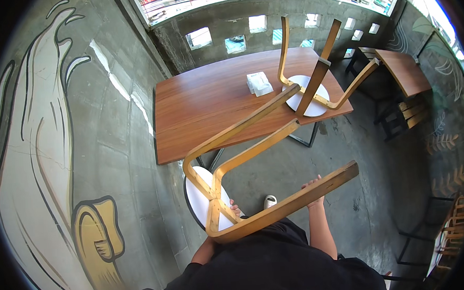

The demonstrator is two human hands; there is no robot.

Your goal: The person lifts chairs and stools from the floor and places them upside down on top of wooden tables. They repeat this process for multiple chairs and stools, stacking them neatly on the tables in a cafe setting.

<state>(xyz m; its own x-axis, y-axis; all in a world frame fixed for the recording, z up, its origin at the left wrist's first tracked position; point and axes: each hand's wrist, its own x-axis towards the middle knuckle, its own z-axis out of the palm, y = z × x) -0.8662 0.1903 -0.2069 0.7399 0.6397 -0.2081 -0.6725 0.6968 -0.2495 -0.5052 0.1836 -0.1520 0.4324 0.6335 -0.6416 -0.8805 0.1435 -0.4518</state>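
Note:
A bentwood stool with a round white seat (199, 183) is tipped on its side in front of my body, its wooden legs (286, 203) pointing away to the right. My left hand (234, 208) grips it near the seat, mostly hidden behind the frame; only some fingers show. Around the nearest leg, close to its free end, my right hand (315, 192) is closed. Beyond, a similar stool (312, 108) rests upside down on a wooden-topped table (198, 107), seat on the tabletop and legs upward. A white plastic packet (259, 83) lies beside that stool.
A painted concrete wall (110, 159) runs along the left. Behind the table stands a block wall (226, 27) with square openings. At right are a smaller table (405, 69), a slatted wooden seat (411, 114) and several upturned stools (454, 228) on another table. My shoe (270, 201) is on the concrete floor.

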